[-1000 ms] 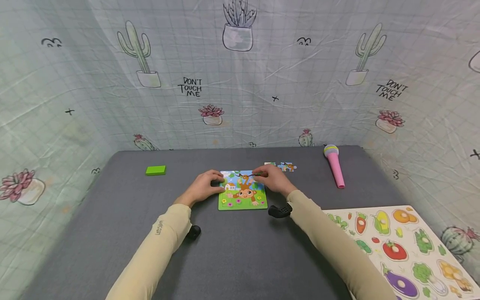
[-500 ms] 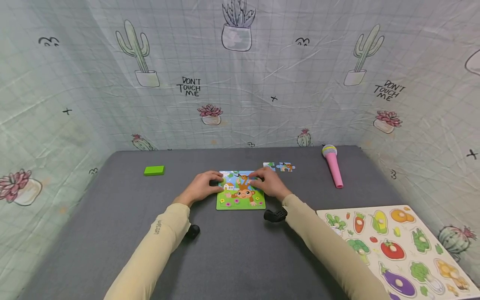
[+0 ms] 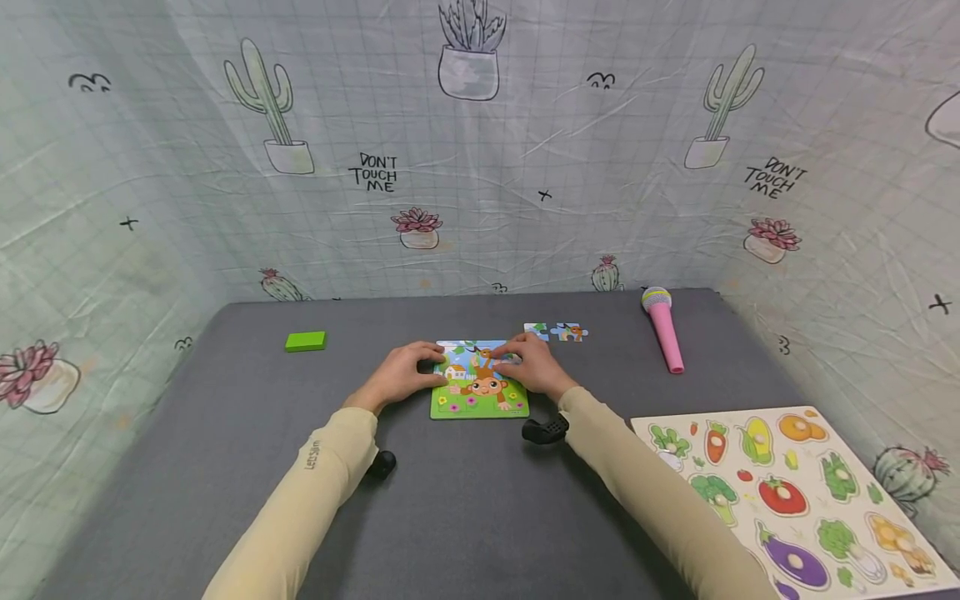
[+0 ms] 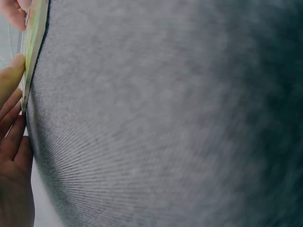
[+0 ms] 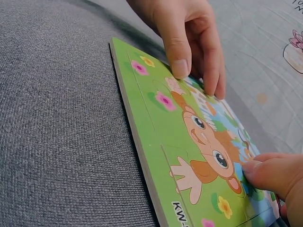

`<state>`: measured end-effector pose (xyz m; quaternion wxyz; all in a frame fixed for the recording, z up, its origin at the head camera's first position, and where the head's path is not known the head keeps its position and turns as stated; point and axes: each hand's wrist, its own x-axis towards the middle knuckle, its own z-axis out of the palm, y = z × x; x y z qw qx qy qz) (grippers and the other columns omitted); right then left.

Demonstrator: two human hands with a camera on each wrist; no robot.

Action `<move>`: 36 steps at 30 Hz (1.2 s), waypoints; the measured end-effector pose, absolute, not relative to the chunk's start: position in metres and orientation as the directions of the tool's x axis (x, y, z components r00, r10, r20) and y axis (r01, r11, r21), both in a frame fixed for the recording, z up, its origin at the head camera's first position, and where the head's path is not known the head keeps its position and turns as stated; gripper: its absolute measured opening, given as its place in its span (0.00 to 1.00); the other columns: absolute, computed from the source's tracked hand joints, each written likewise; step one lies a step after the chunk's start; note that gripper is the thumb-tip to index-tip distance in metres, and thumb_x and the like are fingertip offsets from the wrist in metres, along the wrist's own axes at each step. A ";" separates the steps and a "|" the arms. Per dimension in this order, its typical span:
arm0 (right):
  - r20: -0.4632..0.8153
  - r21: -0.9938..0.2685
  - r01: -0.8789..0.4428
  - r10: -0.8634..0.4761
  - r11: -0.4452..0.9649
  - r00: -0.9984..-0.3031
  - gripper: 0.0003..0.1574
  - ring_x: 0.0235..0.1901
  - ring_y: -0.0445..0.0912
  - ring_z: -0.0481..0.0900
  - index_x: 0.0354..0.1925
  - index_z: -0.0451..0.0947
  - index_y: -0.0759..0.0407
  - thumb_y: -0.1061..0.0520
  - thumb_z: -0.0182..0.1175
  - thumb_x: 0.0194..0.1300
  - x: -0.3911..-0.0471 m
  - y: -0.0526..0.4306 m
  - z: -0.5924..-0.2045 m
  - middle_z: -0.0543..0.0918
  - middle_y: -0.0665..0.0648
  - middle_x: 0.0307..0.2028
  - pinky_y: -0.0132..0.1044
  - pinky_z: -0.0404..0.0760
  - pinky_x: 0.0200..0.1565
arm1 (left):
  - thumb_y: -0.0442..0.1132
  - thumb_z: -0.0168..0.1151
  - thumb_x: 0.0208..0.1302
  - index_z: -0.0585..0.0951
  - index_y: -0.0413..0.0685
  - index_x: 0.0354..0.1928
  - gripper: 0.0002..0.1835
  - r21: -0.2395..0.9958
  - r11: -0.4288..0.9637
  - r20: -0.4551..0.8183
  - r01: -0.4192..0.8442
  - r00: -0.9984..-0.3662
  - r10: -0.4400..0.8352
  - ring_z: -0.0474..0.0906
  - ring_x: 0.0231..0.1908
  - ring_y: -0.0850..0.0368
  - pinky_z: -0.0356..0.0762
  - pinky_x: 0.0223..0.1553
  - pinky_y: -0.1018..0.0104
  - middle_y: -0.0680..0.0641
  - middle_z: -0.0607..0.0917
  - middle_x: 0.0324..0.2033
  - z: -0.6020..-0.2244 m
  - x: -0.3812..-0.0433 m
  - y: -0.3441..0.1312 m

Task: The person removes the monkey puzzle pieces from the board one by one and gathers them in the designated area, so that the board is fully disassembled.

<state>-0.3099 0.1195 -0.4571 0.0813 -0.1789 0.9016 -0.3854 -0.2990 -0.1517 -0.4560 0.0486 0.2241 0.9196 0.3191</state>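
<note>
A monkey jigsaw puzzle point(image 3: 480, 404) lies flat on the grey table, its green strip toward me. My left hand point(image 3: 401, 375) holds its left edge, the thumb point(image 4: 14, 73) on top and the other fingers along the side. Across the board, my right hand point(image 3: 536, 367) has its thumb and forefinger on a puzzle piece point(image 3: 486, 357) in the upper right of the picture. The right wrist view has that thumb point(image 5: 255, 172) beside the monkey's head point(image 5: 208, 142), while most of the right fingers are hidden. Two loose puzzle pieces point(image 3: 570, 332) lie just behind the right hand.
A green block point(image 3: 305, 342) lies at the back left. At the back right is a pink toy microphone point(image 3: 666, 333). A white vegetable board point(image 3: 742, 525) covers the front right, partly beneath the right sleeve. Patterned cloth point(image 3: 480, 167) hangs behind and at both sides.
The right hand has shifted left from the puzzle's right edge onto the picture and set down the piece it was pinching. The left hand keeps its place at the left edge.
</note>
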 end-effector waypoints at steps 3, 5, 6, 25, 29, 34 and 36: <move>-0.015 -0.724 -0.258 -0.388 0.640 -0.922 0.15 0.59 0.58 0.61 0.52 0.83 0.56 0.56 0.61 0.69 -0.312 0.120 -0.458 0.67 0.63 0.56 0.55 0.67 0.58 | 0.46 0.69 0.62 0.81 0.42 0.57 0.24 0.605 0.697 0.054 0.385 -0.893 0.447 0.65 0.66 0.43 0.62 0.68 0.46 0.44 0.74 0.64 -0.456 -0.299 -0.152; -0.015 -0.726 -0.259 -0.391 0.637 -0.920 0.14 0.60 0.59 0.61 0.52 0.83 0.56 0.56 0.61 0.69 -0.312 0.120 -0.458 0.66 0.64 0.57 0.55 0.66 0.59 | 0.46 0.69 0.62 0.81 0.41 0.57 0.24 0.603 0.697 0.056 0.388 -0.892 0.449 0.65 0.66 0.43 0.62 0.68 0.46 0.44 0.74 0.64 -0.456 -0.299 -0.151; -0.014 -0.727 -0.260 -0.392 0.635 -0.920 0.14 0.60 0.59 0.60 0.51 0.83 0.56 0.56 0.61 0.69 -0.312 0.120 -0.458 0.66 0.64 0.57 0.56 0.66 0.59 | 0.46 0.69 0.62 0.81 0.41 0.57 0.24 0.604 0.696 0.056 0.388 -0.892 0.449 0.65 0.66 0.43 0.62 0.68 0.47 0.44 0.74 0.64 -0.455 -0.300 -0.151; 0.033 -0.698 -0.283 -0.365 0.658 -0.930 0.12 0.60 0.60 0.60 0.48 0.84 0.55 0.56 0.64 0.67 -0.310 0.116 -0.459 0.65 0.64 0.58 0.56 0.66 0.59 | 0.46 0.69 0.62 0.81 0.41 0.57 0.24 0.602 0.697 0.059 0.389 -0.892 0.447 0.65 0.66 0.42 0.62 0.67 0.46 0.43 0.74 0.64 -0.456 -0.298 -0.152; 0.055 -0.692 -0.291 -0.354 0.660 -0.934 0.13 0.61 0.61 0.59 0.48 0.84 0.56 0.55 0.65 0.66 -0.310 0.116 -0.459 0.66 0.63 0.58 0.57 0.66 0.60 | 0.46 0.69 0.62 0.81 0.41 0.57 0.24 0.597 0.700 0.063 0.392 -0.892 0.447 0.65 0.67 0.42 0.62 0.67 0.46 0.43 0.75 0.64 -0.457 -0.298 -0.152; 0.057 -0.699 -0.276 -0.333 0.659 -0.941 0.14 0.61 0.61 0.59 0.48 0.84 0.58 0.56 0.67 0.64 -0.308 0.115 -0.456 0.66 0.64 0.58 0.56 0.67 0.59 | 0.45 0.69 0.62 0.81 0.40 0.57 0.24 0.597 0.700 0.060 0.393 -0.892 0.449 0.65 0.67 0.42 0.62 0.67 0.46 0.43 0.74 0.64 -0.456 -0.297 -0.150; 0.051 -0.702 -0.265 -0.324 0.661 -0.945 0.14 0.61 0.61 0.60 0.48 0.84 0.58 0.56 0.67 0.64 -0.307 0.116 -0.455 0.66 0.63 0.58 0.54 0.67 0.59 | 0.45 0.69 0.62 0.81 0.40 0.57 0.24 0.598 0.699 0.059 0.393 -0.891 0.450 0.65 0.67 0.42 0.62 0.68 0.46 0.43 0.74 0.64 -0.456 -0.297 -0.149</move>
